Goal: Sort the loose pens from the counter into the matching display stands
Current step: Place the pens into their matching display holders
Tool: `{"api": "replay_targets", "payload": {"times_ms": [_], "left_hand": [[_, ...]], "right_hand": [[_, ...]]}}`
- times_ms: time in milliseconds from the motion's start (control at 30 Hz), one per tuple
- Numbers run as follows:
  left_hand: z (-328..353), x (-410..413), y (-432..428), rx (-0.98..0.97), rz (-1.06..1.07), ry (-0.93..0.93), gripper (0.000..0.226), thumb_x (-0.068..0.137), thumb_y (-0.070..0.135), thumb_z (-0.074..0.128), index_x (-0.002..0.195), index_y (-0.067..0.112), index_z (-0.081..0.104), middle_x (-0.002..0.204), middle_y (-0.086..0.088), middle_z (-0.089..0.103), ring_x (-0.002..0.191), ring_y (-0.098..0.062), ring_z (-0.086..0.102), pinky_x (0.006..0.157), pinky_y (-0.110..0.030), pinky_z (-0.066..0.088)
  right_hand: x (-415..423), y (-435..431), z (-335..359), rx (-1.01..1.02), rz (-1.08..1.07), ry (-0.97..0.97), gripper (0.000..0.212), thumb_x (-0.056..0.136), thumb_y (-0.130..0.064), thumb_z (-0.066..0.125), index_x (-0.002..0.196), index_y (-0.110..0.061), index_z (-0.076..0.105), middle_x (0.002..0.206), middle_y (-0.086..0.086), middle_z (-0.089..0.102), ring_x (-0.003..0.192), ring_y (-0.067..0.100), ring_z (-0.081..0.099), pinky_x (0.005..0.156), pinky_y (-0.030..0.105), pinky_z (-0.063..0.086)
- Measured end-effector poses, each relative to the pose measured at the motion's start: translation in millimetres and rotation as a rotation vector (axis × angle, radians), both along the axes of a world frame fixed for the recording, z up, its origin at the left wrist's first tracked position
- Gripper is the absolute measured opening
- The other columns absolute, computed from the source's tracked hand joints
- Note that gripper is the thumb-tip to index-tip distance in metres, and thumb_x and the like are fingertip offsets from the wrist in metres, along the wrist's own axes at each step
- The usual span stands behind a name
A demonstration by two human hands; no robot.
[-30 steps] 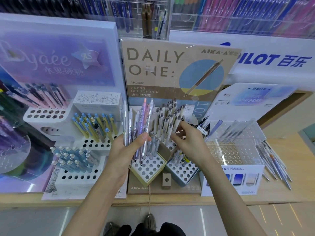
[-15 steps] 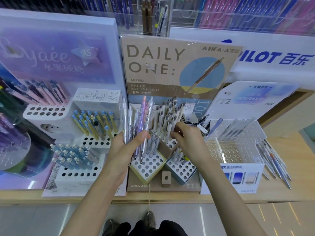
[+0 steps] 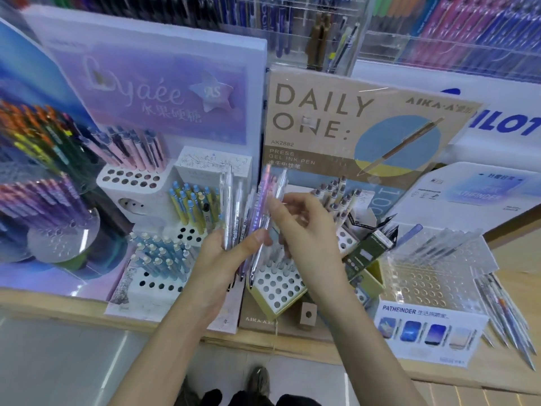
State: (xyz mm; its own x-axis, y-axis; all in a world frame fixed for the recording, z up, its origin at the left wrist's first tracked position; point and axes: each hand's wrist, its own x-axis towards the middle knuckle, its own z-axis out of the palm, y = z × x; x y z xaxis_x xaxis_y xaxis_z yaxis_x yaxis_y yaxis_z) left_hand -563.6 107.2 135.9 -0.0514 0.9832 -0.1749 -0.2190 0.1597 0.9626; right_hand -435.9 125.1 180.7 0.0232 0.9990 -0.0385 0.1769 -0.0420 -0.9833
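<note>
- Clenched around a fan of clear and lilac pens, the left hand holds them upright, thumb pressed across the barrels, just in front of the kraft-card stand.
- Fingertips of the right hand pinch at one lilac pen near the top of that bundle, at about 1 o'clock from the left thumb; blur keeps me from telling whether it grasps that pen firmly.
- More loose pens lie flat on the counter at 3 o'clock, just beside the clear perforated stand.
- Risk, as I judge it: drawing one pen out of a tight fan could drag its neighbours along, and they would drop among the white-holed block below or onto the floor.
- Another risk: the clear barrels look alike, so a pen could land in the wrong stand.
- Both forearms reach up from 6 o'clock, the left wrist bent back with its palm turned right, the right wrist arched over with fingers curled leftward.
</note>
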Motion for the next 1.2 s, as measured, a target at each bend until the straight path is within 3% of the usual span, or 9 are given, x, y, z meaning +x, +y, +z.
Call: {"api": "replay_targets", "payload": {"times_ms": [100,233,333,467,600,800,967,1067,1200], "left_hand": [[1.2,-21.0,-3.1,-0.042,0.056,-0.023,0.030,0.062,0.045,0.084,0.080,0.022,0.075,0.082,0.000,0.074,0.075,-0.013,0.067,0.068,-0.021,0.051],[1.2,-56.3,-7.9,-0.007,0.101,-0.033,0.023,0.070,0.041,0.067,0.075,0.020,0.074,0.072,0.004,0.073,0.069,-0.005,0.069,0.059,-0.009,0.047],[3.3,-81.5,-13.6,0.033,0.065,-0.003,0.023,0.073,0.037,0.064,0.075,0.015,0.065,0.051,0.011,0.061,0.043,0.001,0.052,0.044,-0.007,0.038],[4.7,-130.2,-16.8,0.053,0.076,-0.008,0.022,0.071,0.035,0.070,0.084,0.018,0.065,0.060,0.011,0.065,0.055,0.002,0.059,0.052,-0.007,0.043],[4.7,-181.9,-18.1,0.041,0.047,0.049,0.020,0.073,0.031,0.069,0.091,0.021,0.066,0.069,0.012,0.069,0.068,0.001,0.064,0.063,-0.011,0.048],[0.8,-251.1,-22.1,0.002,0.036,0.120,0.034,0.071,0.035,0.074,0.095,0.011,0.068,0.083,-0.004,0.067,0.075,-0.008,0.063,0.067,-0.016,0.050],[-6.0,-303.9,-24.7,-0.023,-0.017,0.207,0.014,0.070,0.040,0.072,0.071,0.026,0.070,0.046,0.012,0.048,0.040,-0.003,0.041,0.043,-0.011,0.033],[-16.4,-329.9,-31.7,-0.015,-0.023,0.260,0.023,0.069,0.054,0.069,0.065,0.031,0.068,0.041,0.012,0.044,0.037,-0.001,0.036,0.041,-0.011,0.029],[-29.6,-361.4,-43.3,-0.012,0.064,0.245,0.031,0.076,0.050,0.067,0.063,0.022,0.067,0.041,0.008,0.043,0.037,0.001,0.036,0.040,-0.011,0.029]], "right_hand": [[-23.0,11.0,-3.9,-0.164,0.065,0.288,0.021,0.089,-0.026,0.066,0.092,-0.005,0.062,0.063,-0.001,0.051,0.059,0.017,0.048,0.050,0.023,0.040],[-56.5,14.3,-10.6,-0.187,0.154,0.329,0.014,0.086,-0.019,0.069,0.090,-0.006,0.065,0.069,-0.002,0.058,0.064,0.012,0.053,0.056,0.022,0.044],[-86.0,12.2,-13.8,-0.204,0.191,0.341,0.008,0.085,-0.018,0.070,0.086,-0.013,0.064,0.067,-0.007,0.055,0.059,0.006,0.050,0.058,0.021,0.041],[-139.7,9.0,-12.9,-0.215,0.202,0.393,0.020,0.081,-0.019,0.073,0.097,-0.012,0.063,0.076,0.002,0.056,0.064,0.009,0.053,0.063,0.024,0.043],[-184.8,9.2,-8.5,0.020,0.111,0.218,0.037,0.076,-0.030,0.078,0.106,-0.038,0.056,0.082,-0.004,0.047,0.067,0.004,0.049,0.063,0.015,0.046],[-250.2,23.0,-1.2,0.026,0.190,0.026,0.016,0.079,-0.030,0.076,0.082,-0.032,0.061,0.076,-0.005,0.040,0.059,0.000,0.039,0.055,0.010,0.034],[-292.8,28.1,-7.7,-0.066,0.117,0.374,0.012,0.089,-0.018,0.066,0.077,-0.017,0.064,0.065,-0.004,0.053,0.055,0.007,0.048,0.052,0.018,0.040],[-305.1,38.5,-5.7,0.000,-0.039,0.568,0.017,0.094,-0.009,0.057,0.078,-0.013,0.062,0.059,-0.008,0.057,0.050,0.004,0.049,0.049,0.016,0.041],[-305.7,42.6,-13.1,0.237,-0.166,0.329,0.015,0.095,-0.010,0.056,0.081,-0.016,0.061,0.065,-0.009,0.057,0.060,0.007,0.053,0.056,0.021,0.047]]}}
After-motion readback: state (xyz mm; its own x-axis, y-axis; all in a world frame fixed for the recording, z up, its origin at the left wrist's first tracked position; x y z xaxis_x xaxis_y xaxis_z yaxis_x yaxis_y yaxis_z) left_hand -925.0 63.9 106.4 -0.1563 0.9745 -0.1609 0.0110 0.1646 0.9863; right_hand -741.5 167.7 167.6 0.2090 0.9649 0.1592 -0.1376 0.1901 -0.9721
